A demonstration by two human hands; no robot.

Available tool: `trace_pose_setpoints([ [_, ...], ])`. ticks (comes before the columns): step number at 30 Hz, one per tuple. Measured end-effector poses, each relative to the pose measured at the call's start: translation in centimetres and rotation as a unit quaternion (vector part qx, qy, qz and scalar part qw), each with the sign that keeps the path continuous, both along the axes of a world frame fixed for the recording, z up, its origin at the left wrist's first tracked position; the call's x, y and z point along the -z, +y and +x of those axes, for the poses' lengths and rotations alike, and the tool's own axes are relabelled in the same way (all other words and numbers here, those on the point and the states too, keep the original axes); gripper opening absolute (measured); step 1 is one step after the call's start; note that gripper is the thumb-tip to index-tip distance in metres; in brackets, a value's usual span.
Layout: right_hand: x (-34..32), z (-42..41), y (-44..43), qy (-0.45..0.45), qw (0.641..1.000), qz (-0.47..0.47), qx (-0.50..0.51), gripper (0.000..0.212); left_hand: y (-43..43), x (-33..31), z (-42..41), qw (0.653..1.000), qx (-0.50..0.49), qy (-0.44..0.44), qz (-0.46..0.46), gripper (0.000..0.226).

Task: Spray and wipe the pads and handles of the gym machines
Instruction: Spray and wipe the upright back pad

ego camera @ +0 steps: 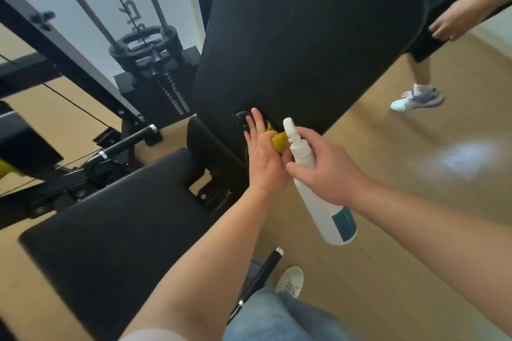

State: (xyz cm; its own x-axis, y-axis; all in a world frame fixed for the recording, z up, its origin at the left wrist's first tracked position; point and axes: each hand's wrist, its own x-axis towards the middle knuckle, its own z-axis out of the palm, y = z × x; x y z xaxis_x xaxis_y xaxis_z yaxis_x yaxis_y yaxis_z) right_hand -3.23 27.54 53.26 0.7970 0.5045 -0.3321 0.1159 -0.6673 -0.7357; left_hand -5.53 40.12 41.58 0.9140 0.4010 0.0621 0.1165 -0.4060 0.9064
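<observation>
Left grip (266,158): fingers stretched out flat against the lower edge of the back pad (304,36), pressing a bunched yellow cloth (278,141) to it; the thumb is hidden.
Right grip (327,171): wrapped around the neck of a white spray bottle (324,210), just beside the left grip and touching it.
Spray bottle: tilted, with its nozzle up near the cloth and pad and its base with the teal label angled down toward the person.
Yellow cloth: only a fold shows, between the left grip and the nozzle.
Seat pad (116,224): black, lower left, just below the back pad.
Weight stack (149,47): behind the pads on the left, with cables and guide rods rising from it.
Machine handles: one black bar (130,138) left of the pads, another (266,271) by the wearer's denim leg.
Floor (415,188): light wood.
Second person: upper right, a hand (454,22) and a white shoe (418,99) in view, well apart from the pads.
</observation>
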Motion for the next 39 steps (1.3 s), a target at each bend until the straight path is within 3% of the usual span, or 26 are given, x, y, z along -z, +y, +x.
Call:
trace_pose_setpoints([
  [5, -0.9, 1.4, 1.8, -0.004, 1.000, 0.015, 0.020, 0.053, 5.3, -2.9, 5.3, 0.997, -0.018, -0.071, 0.023, 0.010],
  [10, -2.0, 2.4, 2.8, 0.000, 0.999, 0.035, 0.034, 0.045, 12.9, -6.6, 13.0, 0.992, -0.121, -0.018, -0.010, 0.065],
  [12, -2.2, 2.5, 2.7, -0.002, 0.999, 0.037, 0.031, 0.045, 14.1, -7.3, 14.5, 0.986, -0.159, 0.020, -0.055, 0.075],
  [16, -2.8, 2.1, 1.9, -0.005, 0.998, 0.041, 0.039, 0.045, 12.1, -7.8, 13.4, 0.981, -0.187, 0.023, -0.040, 0.074],
  [20, -3.4, 1.1, 0.2, -0.015, 0.997, 0.045, 0.055, 0.044, 7.6, -7.0, 9.8, 0.991, -0.134, 0.010, -0.007, 0.070],
  [24, -4.3, -0.1, -1.4, -0.028, 0.997, 0.050, 0.058, 0.043, 1.9, -5.0, 5.1, 0.997, -0.081, 0.014, 0.004, 0.052],
  [28, -5.2, -0.7, -2.9, -0.040, 0.996, 0.046, 0.059, 0.040, -3.1, -2.6, 0.5, 1.000, -0.002, 0.027, 0.006, 0.017],
  [30, -5.6, -0.8, -3.3, -0.044, 0.997, 0.039, 0.060, 0.043, -3.8, -2.4, -0.5, 0.999, 0.020, 0.025, 0.007, 0.015],
  [36, -5.9, -0.6, -2.8, -0.043, 0.997, 0.039, 0.057, 0.044, -0.5, -7.4, 4.1, 0.998, 0.028, -0.047, 0.029, 0.014],
  [39, -5.7, -0.4, -2.5, -0.054, 0.995, 0.047, 0.075, 0.046, 0.1, -11.8, 8.5, 0.995, 0.000, -0.081, 0.060, 0.026],
])
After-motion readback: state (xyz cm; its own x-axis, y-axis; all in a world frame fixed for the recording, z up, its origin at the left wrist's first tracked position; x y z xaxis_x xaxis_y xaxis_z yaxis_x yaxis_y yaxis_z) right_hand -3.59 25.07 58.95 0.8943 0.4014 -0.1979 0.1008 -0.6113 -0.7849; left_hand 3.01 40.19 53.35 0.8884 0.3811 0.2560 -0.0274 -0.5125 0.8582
